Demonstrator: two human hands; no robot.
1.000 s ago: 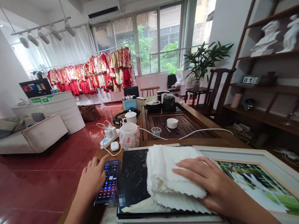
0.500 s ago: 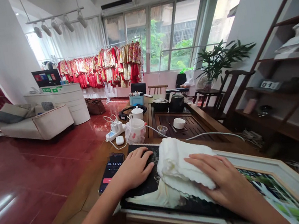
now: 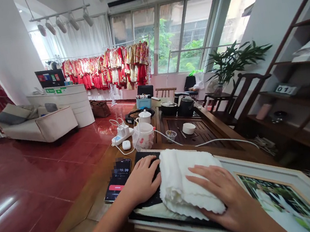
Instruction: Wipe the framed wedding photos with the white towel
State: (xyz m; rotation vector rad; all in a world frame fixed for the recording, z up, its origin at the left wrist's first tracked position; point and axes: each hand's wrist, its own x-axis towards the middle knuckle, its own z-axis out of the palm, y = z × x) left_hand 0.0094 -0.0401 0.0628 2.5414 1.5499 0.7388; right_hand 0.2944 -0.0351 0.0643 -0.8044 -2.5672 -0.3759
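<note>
A folded white cloth [image 3: 181,179] lies on a dark glossy picture panel [image 3: 153,204] at the near edge of the wooden table [image 3: 97,201]. My right hand [image 3: 224,198] rests flat on the cloth, fingers stretched out and pressing it. My left hand [image 3: 142,179] lies palm down on the panel's left part, fingers spread, just left of the cloth. A phone [image 3: 117,174] showing a timer sits beside my left hand.
A white-framed photo [image 3: 285,205] lies to the right. Farther back stand a white teapot [image 3: 144,135], a power strip [image 3: 120,135] with cables, a tea tray [image 3: 191,130], kettles and wooden chairs [image 3: 238,92]. Shelves line the right wall; a sofa [image 3: 38,126] stands left.
My left hand left the phone and came to rest on the dark panel. My right hand slid the cloth slightly over the panel.
</note>
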